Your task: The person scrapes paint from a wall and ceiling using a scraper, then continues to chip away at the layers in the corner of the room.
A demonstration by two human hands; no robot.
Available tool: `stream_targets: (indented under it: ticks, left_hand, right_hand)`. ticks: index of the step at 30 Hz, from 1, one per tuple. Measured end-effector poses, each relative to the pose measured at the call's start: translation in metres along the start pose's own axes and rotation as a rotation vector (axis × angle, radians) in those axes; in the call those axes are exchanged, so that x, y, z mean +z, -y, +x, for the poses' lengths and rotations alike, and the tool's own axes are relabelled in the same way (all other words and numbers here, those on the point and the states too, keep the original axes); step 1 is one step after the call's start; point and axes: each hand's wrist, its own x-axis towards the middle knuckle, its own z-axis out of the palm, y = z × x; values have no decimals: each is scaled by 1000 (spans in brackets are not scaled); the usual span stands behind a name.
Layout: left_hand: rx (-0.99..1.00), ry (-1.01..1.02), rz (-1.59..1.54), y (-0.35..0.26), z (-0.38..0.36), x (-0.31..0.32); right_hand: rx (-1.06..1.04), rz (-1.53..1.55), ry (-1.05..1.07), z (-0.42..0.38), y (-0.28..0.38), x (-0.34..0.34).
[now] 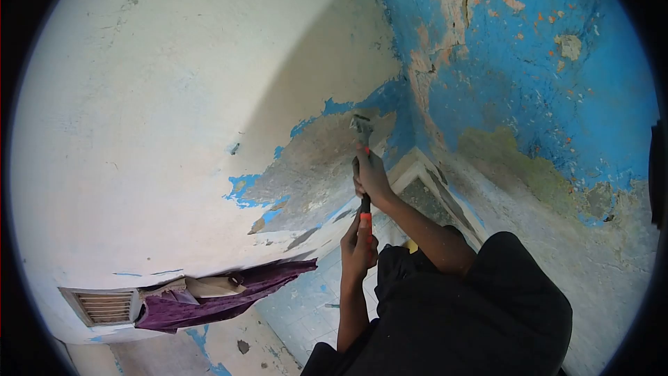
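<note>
Both my hands grip a long-handled scraper point(361, 127) with a black and red handle. My right hand point(372, 179) wraps the handle just below the metal head. Lower down, near the red end, my left hand point(358, 248) is closed around the same handle. The scraper's head lies over a bare grey patch point(306, 167) on the pale wall, close to the corner. Ragged strips of blue paint point(339, 106) edge this patch.
A blue wall point(515, 76) with flaked, cracked paint meets the pale wall point(174, 111) at the corner. At the lower left are a slatted vent point(104, 306) and a purple cloth point(209, 310). The tiled floor point(303, 320) shows below.
</note>
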Motion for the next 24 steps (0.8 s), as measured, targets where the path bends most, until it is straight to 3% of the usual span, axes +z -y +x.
stream_targets:
  ticks: [2,4,7,10,15,24]
  left_hand:
    - [-19,27,82,-11,8,5]
    - [-5,104,111,-17,32,14]
    - [-26,115,147,-18,55,44]
    - [-61,98,70,-14,32,24]
    - [-80,123,-22,6,8,-15]
    - [-58,165,2,-5,34,1]
  right_hand:
    - [-10,-35,-49,6,-8,1]
    - [-53,-84,-270,27,17,-15]
    - [-90,77,-92,41,41,-50]
    - [25,10,-170,26,21,-25]
    - [40,51,-24,1,-14,-3]
    - [-42,31,-125,21,12,-16]
